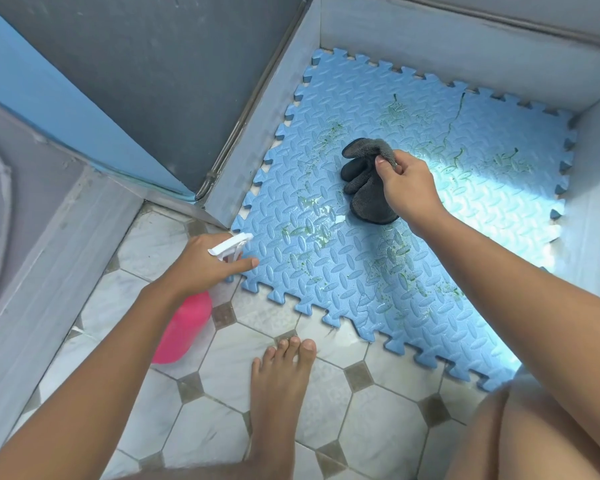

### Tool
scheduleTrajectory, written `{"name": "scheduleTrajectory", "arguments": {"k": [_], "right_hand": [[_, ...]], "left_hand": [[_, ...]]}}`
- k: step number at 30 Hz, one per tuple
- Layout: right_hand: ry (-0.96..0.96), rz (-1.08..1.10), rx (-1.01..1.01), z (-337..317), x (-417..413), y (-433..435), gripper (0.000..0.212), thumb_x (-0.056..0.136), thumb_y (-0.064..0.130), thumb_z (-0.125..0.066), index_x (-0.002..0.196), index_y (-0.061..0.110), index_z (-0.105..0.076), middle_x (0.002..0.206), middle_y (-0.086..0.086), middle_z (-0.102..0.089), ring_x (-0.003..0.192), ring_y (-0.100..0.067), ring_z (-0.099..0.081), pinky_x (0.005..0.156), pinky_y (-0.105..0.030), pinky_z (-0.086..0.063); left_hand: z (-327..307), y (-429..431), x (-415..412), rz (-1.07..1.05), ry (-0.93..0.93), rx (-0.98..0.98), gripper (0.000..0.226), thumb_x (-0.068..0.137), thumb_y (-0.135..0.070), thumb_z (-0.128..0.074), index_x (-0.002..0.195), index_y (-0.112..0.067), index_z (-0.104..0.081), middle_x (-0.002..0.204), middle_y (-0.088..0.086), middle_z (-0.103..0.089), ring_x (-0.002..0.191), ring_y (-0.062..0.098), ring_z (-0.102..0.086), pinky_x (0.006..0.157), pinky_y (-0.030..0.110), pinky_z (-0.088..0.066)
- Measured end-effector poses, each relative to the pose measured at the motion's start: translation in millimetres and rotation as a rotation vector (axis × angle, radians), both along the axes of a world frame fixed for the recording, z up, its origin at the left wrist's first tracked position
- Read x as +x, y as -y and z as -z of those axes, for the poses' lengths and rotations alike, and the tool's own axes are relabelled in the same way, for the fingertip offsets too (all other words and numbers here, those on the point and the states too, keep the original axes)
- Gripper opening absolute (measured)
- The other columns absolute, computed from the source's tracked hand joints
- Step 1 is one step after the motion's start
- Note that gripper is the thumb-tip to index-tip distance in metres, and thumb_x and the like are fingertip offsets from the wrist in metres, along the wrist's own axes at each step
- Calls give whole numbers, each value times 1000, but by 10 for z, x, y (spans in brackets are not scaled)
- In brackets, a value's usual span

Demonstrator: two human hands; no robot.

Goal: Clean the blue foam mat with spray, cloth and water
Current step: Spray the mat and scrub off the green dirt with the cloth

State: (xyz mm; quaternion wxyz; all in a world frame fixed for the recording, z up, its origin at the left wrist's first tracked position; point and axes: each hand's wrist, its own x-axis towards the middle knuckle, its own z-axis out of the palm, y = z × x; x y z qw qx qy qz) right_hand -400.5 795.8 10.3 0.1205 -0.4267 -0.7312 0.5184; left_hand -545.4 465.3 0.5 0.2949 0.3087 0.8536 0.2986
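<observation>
The blue foam mat [413,244] lies flat on the floor in a corner, its jigsaw edges showing, with green specks and smears across it. My left hand [201,263] grips a pink spray bottle [184,327] by its white trigger head [230,247], whose nozzle points at the mat's near left corner. My right hand [407,187] pinches a dark grey cloth [364,181], which hangs bunched above the mat's middle with its lower end on the foam.
Grey walls [465,46] enclose the mat at the back and right. A grey and blue door [94,98] stands at the left. White floor tiles [222,427] with brown diamonds lie in front, and my bare foot [281,386] rests on them near the mat's edge.
</observation>
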Motion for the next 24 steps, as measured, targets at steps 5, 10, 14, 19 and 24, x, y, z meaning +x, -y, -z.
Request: {"name": "scheduleTrajectory", "arguments": {"k": [5, 10, 14, 19, 24], "right_hand": [[1, -11, -15, 5, 12, -7, 23, 99, 39, -54, 97, 21, -68, 64, 14, -50, 61, -10, -46, 65, -30, -37], [-5, -21, -20, 3, 5, 3, 30, 94, 45, -54, 103, 21, -69, 78, 2, -63, 70, -16, -54, 71, -33, -43], [-11, -35, -32, 14, 3, 17, 28, 97, 42, -54, 103, 20, -69, 73, 5, -60, 65, -14, -50, 67, -31, -40], [-13, -47, -57, -16, 8, 40, 27, 97, 43, -55, 108, 23, -70, 90, -6, -74, 74, -16, -60, 73, -37, -49], [-9, -49, -70, -20, 4, 47, 26, 97, 44, -54, 107, 25, -70, 87, -5, -72, 73, -18, -59, 71, -35, -47]], "left_hand": [[17, 7, 2, -59, 15, 23, 63, 78, -39, -89, 58, -9, -36, 57, -2, -28, 55, 10, -29, 55, 30, -24], [37, 33, -11, 73, 107, -60, 50, 68, -52, -90, 67, -10, -63, 61, 5, -39, 57, 10, -36, 58, 30, -28], [-22, -9, 74, 141, 209, -107, 56, 72, -33, -94, 54, -18, -43, 55, -9, -36, 53, 6, -33, 54, 24, -23], [39, -17, 104, 99, 182, -126, 63, 73, -32, -92, 54, -11, -35, 53, 0, -32, 52, 12, -30, 54, 31, -21], [29, 25, -19, 125, 139, -89, 63, 65, -53, -91, 66, -3, -52, 60, -7, -35, 57, 9, -33, 58, 30, -25]]}}
